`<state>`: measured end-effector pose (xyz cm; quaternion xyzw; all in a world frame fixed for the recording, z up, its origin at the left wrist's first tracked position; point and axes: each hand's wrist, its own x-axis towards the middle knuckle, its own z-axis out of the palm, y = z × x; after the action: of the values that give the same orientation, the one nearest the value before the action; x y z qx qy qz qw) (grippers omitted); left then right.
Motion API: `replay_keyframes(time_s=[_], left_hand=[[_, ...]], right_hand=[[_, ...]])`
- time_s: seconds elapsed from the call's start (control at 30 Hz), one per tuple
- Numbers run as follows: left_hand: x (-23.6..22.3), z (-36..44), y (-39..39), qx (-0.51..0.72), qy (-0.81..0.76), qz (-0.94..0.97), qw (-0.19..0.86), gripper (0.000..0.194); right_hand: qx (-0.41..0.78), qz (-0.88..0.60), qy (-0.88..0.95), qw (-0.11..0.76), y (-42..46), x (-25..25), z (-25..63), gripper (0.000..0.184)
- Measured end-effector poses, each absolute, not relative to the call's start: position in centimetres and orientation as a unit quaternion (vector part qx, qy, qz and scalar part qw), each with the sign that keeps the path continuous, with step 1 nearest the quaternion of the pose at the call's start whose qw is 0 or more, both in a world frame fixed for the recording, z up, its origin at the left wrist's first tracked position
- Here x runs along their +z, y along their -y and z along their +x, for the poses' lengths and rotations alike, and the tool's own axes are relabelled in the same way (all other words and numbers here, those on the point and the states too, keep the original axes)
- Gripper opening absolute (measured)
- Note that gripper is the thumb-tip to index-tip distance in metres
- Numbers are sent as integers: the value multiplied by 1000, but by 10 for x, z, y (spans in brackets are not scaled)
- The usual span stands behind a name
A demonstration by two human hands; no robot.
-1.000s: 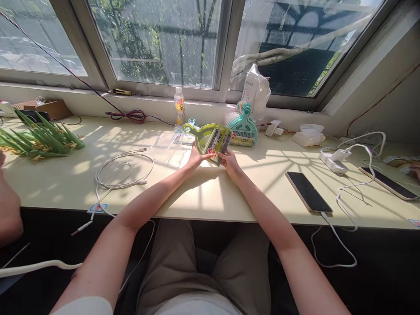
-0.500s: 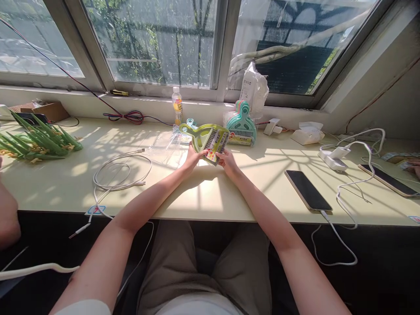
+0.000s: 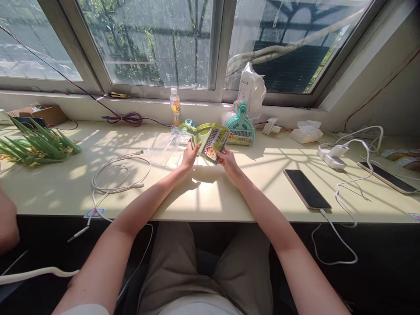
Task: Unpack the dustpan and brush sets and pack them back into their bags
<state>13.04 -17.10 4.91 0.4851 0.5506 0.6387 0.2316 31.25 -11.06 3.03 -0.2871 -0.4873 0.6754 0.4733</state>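
Note:
A small lime-green dustpan with a brush and printed label card [image 3: 213, 142] is held tilted above the table, its handle pointing up and left. My left hand [image 3: 189, 156] grips its left lower edge, thumb in front and the other fingers mostly hidden behind. On the lower right corner my right hand [image 3: 227, 160] is closed, thumb over the label side. Just behind, to the right, stands a wrapped stack of similar dustpan sets [image 3: 242, 127], teal at the front. Clear plastic wrapping [image 3: 160, 146] lies to the left, with another small light-blue handle [image 3: 188, 123] behind.
A drink bottle [image 3: 176, 107] stands by the window sill. Coiled white cable [image 3: 98, 177] lies left, near a green spiky plant [image 3: 39, 146]. Rightward are a charging phone [image 3: 306, 189], another phone [image 3: 387, 177], chargers [image 3: 333, 158] and a tissue pack [image 3: 306, 131]. Another person's arm [image 3: 7, 223] shows far left.
My left hand has shifted slightly on the dustpan, its thumb lifting from the label's edge toward the green pan. My right hand keeps its hold. The view has moved a little.

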Motion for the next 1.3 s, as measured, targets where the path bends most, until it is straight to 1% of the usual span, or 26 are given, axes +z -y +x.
replay_keyframes(time_s=[0.1, 0.17, 0.2, 0.27, 0.33, 0.43, 0.5, 0.63, 0.7, 0.87, 1.1, 1.2, 1.27, 1.3], left_hand=[[70, 105, 175, 579, -661, 475, 39, 42], [83, 83, 181, 492, -734, 462, -70, 43], [87, 71, 185, 438, -766, 459, -106, 47], [88, 49, 191, 326, -811, 468, -130, 50], [83, 33, 195, 232, -840, 479, -109, 43], [72, 24, 195, 174, -859, 477, -71, 36], [69, 25, 192, 186, -857, 475, -73, 37], [71, 37, 189, 266, -829, 480, -107, 37], [74, 42, 190, 295, -817, 481, -117, 36], [77, 50, 192, 322, -800, 491, -121, 34], [70, 72, 187, 368, -731, 557, -138, 28], [69, 86, 185, 389, -696, 587, -139, 28], [70, 95, 187, 415, -687, 577, -151, 31], [70, 99, 188, 440, -690, 551, -161, 35]], right_hand=[[673, -299, 469, 488, 108, 35, 318, 31], [672, -306, 463, 491, 109, 38, 320, 29], [673, -308, 462, 489, 110, 39, 321, 28], [675, -314, 464, 480, 113, 40, 320, 26], [678, -316, 470, 469, 117, 40, 317, 27], [683, -306, 485, 452, 125, 39, 312, 31], [685, -297, 502, 437, 129, 37, 310, 34], [676, -301, 526, 418, 134, 36, 308, 34], [667, -322, 523, 423, 133, 36, 308, 32], [646, -375, 485, 454, 129, 37, 309, 26], [652, -329, 530, 432, 136, 36, 308, 33], [645, -318, 539, 439, 139, 36, 306, 35], [641, -312, 535, 453, 140, 35, 305, 37], [640, -309, 530, 462, 140, 35, 304, 38]])
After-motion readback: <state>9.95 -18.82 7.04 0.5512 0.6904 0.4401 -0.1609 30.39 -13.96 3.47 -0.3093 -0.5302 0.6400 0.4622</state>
